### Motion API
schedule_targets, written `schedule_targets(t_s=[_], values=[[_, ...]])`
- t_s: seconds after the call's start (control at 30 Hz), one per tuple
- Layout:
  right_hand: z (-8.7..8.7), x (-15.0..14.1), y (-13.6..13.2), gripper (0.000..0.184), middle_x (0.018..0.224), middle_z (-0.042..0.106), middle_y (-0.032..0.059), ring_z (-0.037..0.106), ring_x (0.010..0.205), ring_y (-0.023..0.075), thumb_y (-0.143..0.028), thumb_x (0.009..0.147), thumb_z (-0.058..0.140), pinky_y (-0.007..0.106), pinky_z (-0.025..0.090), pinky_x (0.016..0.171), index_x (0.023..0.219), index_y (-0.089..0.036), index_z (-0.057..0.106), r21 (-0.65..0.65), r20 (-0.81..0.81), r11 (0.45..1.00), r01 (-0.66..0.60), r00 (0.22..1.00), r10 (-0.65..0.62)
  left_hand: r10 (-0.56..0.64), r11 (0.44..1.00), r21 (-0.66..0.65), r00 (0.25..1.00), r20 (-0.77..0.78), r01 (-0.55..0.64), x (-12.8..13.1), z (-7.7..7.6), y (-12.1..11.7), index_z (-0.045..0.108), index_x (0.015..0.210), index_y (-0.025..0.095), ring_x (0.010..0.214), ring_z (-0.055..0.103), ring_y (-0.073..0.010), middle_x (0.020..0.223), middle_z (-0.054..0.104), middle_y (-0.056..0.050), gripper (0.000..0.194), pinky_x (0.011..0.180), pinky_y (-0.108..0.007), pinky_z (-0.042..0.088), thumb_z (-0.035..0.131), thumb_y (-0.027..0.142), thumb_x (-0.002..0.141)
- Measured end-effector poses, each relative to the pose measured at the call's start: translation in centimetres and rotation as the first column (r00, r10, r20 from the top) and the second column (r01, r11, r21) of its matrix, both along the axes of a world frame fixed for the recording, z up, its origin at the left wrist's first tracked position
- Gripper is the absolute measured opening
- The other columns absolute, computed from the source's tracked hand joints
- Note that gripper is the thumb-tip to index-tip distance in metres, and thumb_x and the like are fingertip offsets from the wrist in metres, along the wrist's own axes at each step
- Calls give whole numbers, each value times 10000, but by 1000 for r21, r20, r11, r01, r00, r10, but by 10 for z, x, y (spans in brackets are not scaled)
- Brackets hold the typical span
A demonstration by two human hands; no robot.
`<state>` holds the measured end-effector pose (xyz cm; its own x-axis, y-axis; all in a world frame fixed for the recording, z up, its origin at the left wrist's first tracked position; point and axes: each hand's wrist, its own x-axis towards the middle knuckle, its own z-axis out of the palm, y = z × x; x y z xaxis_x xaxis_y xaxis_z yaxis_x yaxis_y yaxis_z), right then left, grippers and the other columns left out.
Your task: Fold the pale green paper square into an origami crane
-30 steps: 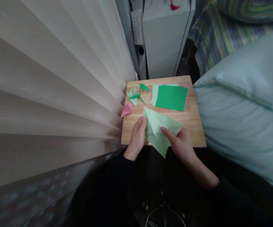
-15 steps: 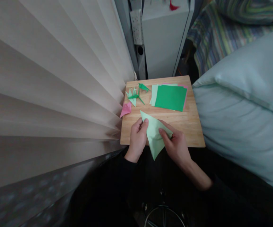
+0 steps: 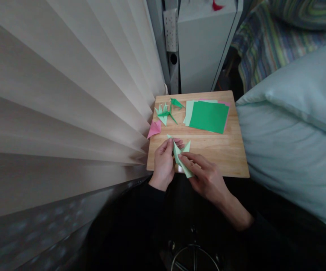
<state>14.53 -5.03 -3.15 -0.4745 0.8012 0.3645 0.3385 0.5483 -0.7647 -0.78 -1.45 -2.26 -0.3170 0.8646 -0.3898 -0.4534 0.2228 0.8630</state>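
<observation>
A sheet of pale green origami paper [image 3: 179,153], partly folded with pointed corners, is held between my two hands over the front edge of the wooden board [image 3: 233,158]. My left hand [image 3: 164,160] pinches its upper left edge between thumb and fingers. Along the lower right side, my right hand [image 3: 206,173] is closed on the paper, its fingers lying over the fold. Beyond my left hand lie a pink folded paper piece [image 3: 154,129], pale green folded paper [image 3: 163,114] and dark green folded paper [image 3: 176,102].
A stack of dark green paper [image 3: 209,116], with pale green and pink sheets under it, lies at the board's back right. A pleated curtain [image 3: 109,94] borders the left side, pale bedding [image 3: 287,124] the right. Behind stands a white cabinet [image 3: 202,49].
The pale green paper has gone from a wide, spread shape to a narrower folded one. My right hand has shifted onto its lower part. The view has moved slightly.
</observation>
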Motion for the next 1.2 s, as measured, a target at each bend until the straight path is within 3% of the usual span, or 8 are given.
schedule_targets(t_s=[0.2,0.4,0.57,0.83,0.93,1.03,1.1,1.2], values=[[18,14,13,391,1251,711,101,667,1142,273,-359,1041,531,469,575,950,1418,-284,606,-154,-220,986,-68,975,33,-244,967,-7,912,-331,256,-29,8,9,713,842,169,564,571,-109,648,645,16,337,524,-211,390,818,482,772],[21,22,26,434,1302,630,97,663,1035,214,-291,931,718,376,588,829,1340,-274,576,-348,-209,935,-73,978,-1,-682,731,-98,720,-127,675,-30,24,4,526,1068,235,469,544,-103,581,601,78,513,481,-189,310,863,429,733],[28,29,29,232,943,684,-8,645,732,115,-294,852,815,253,537,645,1004,-220,657,-605,-312,760,-236,949,47,-835,546,-117,550,-6,829,-30,31,0,471,1091,234,456,536,-93,624,634,68,570,474,-189,301,871,411,726],[34,31,29,270,729,716,-21,686,634,119,-386,781,866,239,585,585,818,-189,686,-765,-455,490,-419,889,49,-898,439,-11,439,18,899,-26,32,-2,510,836,209,647,693,-189,727,691,-26,441,562,-256,456,860,457,735],[34,33,33,286,668,724,-10,690,603,127,-401,769,874,250,589,587,771,-178,694,-739,-423,586,-334,906,-18,-825,553,3,548,-136,833,-33,32,5,658,883,182,844,718,-212,896,732,-87,314,711,-294,530,815,441,797],[30,36,39,299,647,720,-3,684,579,134,-402,749,890,253,580,572,742,-176,695,-642,-385,767,-27,876,-291,-264,950,61,891,-370,306,-46,25,15,686,922,207,929,689,-165,989,727,-63,163,769,-250,524,715,363,881],[26,36,42,263,682,731,-1,693,596,139,-373,761,884,256,582,578,762,-181,703,-530,-362,792,302,764,-534,105,993,92,910,-400,-74,-49,19,17,654,898,212,795,655,-122,884,693,-20,79,695,-217,494,671,287,878],[23,32,39,168,733,746,-4,707,615,145,-314,820,838,265,593,597,819,-192,722,-335,-343,738,586,653,-675,-91,996,-22,956,-278,89,-32,16,8,661,853,183,675,619,-114,772,667,-3,117,606,-216,453,738,227,777]])
